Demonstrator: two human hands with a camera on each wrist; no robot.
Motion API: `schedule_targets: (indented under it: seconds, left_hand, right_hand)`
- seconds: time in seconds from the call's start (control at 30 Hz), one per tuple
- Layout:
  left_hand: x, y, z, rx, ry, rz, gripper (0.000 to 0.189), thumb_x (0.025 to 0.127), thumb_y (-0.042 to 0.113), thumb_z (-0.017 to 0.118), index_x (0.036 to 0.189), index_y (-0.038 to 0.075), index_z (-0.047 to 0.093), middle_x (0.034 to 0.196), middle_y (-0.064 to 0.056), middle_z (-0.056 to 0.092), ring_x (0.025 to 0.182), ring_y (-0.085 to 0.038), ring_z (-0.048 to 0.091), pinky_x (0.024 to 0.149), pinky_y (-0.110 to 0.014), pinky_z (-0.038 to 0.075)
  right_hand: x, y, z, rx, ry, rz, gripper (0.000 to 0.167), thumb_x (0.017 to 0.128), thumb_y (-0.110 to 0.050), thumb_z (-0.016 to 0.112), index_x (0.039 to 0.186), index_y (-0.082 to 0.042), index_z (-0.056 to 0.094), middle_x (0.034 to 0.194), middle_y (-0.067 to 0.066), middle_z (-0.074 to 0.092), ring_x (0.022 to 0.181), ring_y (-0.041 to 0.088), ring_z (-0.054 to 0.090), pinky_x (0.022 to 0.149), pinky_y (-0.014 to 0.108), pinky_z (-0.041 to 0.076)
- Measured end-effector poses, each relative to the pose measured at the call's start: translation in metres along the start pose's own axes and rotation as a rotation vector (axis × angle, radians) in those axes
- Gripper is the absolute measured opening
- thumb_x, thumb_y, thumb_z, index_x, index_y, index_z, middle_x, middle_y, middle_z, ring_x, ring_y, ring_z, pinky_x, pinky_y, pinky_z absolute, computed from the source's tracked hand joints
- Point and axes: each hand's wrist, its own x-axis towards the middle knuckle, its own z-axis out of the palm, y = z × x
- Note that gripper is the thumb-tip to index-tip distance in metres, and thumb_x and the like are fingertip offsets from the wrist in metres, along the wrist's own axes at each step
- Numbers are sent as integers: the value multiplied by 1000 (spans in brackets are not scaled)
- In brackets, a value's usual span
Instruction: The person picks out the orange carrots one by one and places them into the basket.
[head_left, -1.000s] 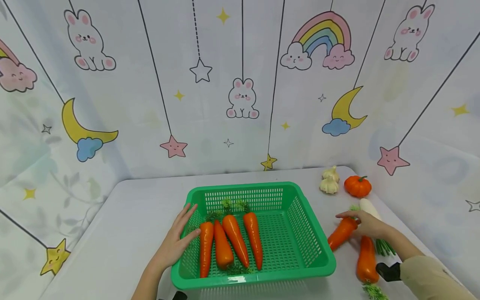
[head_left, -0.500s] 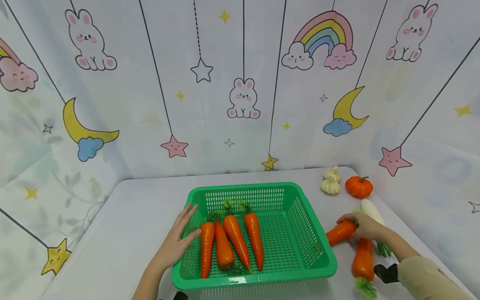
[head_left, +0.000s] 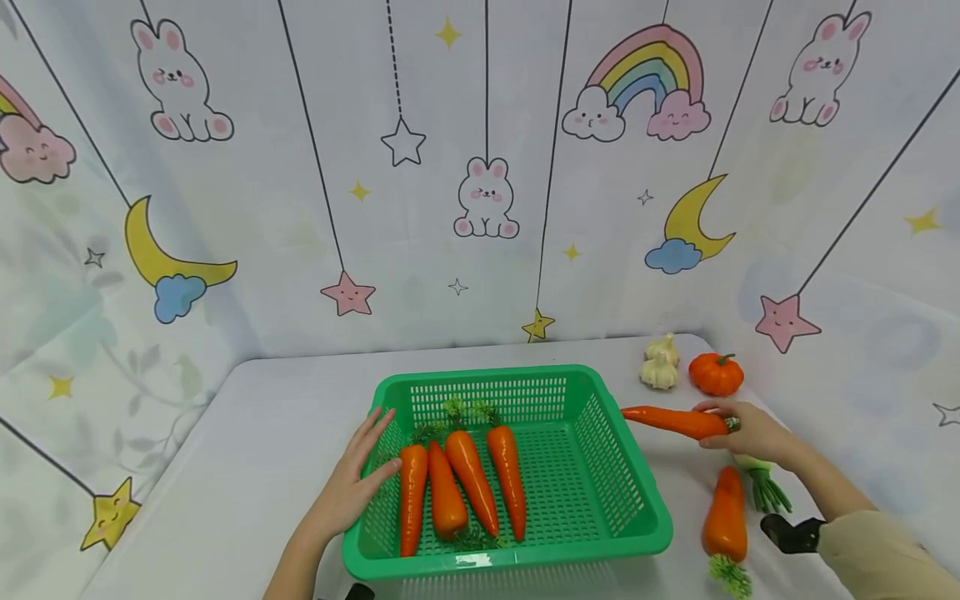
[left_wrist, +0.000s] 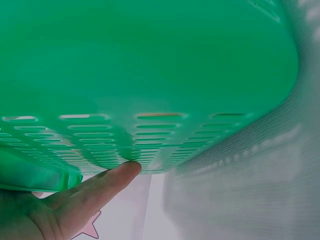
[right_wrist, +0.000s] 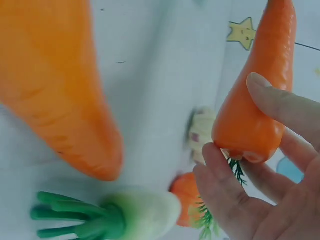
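My left hand (head_left: 352,483) rests on the left rim of a green plastic basket (head_left: 585,553), its fingers spread and straight. The left wrist view has a finger touching the slotted wall. Inside the basket, several carrots (head_left: 468,479) lie side by side in its left half. My right hand (head_left: 757,433) pinches a carrot (head_left: 675,421) by its thick end, right of the basket. The carrot's tip points left and overlaps the basket's right rim in the head view. In the right wrist view, thumb and fingers hold that carrot (right_wrist: 260,100), with green leaves below.
Another carrot (head_left: 726,517) lies on the white table right of the basket. A white radish (right_wrist: 150,210) with green stems is partly hidden under my right forearm in the head view. Garlic bulbs (head_left: 660,367) and a small pumpkin (head_left: 716,374) sit at the back right.
My right hand has moved up and away from the radish and the other carrot, lifting its carrot and swinging the tip leftward to the basket's rim. The left hand stays put.
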Motion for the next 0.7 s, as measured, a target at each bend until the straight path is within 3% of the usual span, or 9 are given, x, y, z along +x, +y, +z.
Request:
schedule_targets:
  seconds: [0.2, 0.5, 0.7]
  left_hand:
    - [1, 0, 0, 0, 0, 3, 61, 91, 21, 55, 145, 11, 27, 151, -15, 12, 134, -43, 11, 92, -72, 17]
    - [1, 0, 0, 5, -1, 4, 61, 91, 19, 55, 145, 11, 27, 151, -16, 11, 134, -43, 11, 91, -73, 17]
    - [0, 0, 0, 1, -4, -1, 61, 91, 19, 54, 145, 12, 27, 151, -15, 11, 134, -43, 11, 91, -73, 17]
  right_hand:
    - [-6, -9, -12, -17, 17, -2, 53, 80, -26, 70, 120, 4, 50, 107, 30, 54, 83, 28, 54, 61, 36, 51]
    - [-10, -39, -20, -112, 104, -31, 58, 76, -32, 73, 119, 4, 55, 99, 18, 60, 85, 29, 51, 61, 33, 45]
    - [-5, -64, -21, -83, 125, -48, 61, 74, -33, 75, 119, 3, 57, 93, 10, 60, 76, 22, 49, 56, 29, 40]
